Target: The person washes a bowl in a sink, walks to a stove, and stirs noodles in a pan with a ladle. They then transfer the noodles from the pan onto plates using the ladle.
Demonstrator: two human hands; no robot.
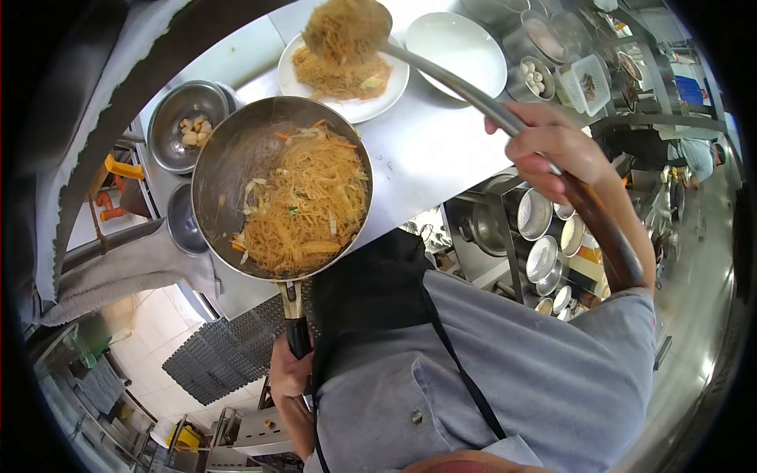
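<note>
On a steel kitchen counter [426, 150] sits a plate [388, 96] of fried noodles [339, 75]. The left hand [288, 370] grips the heavy-looking pan [229, 158] by its handle. The right hand [552, 150] clasps a ladle [457, 83] heaped with probably soft, slippery strands above that plate.

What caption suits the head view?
Left hand holds round steel pan of noodles; right hand holds long metal ladle above white round plate.

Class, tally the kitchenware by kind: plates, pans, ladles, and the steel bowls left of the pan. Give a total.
White round plates: 2
Steel frying pan with noodles: 1
Long-handled metal ladle: 1
Round steel bowls left of the pan: 2
Total: 6
</note>
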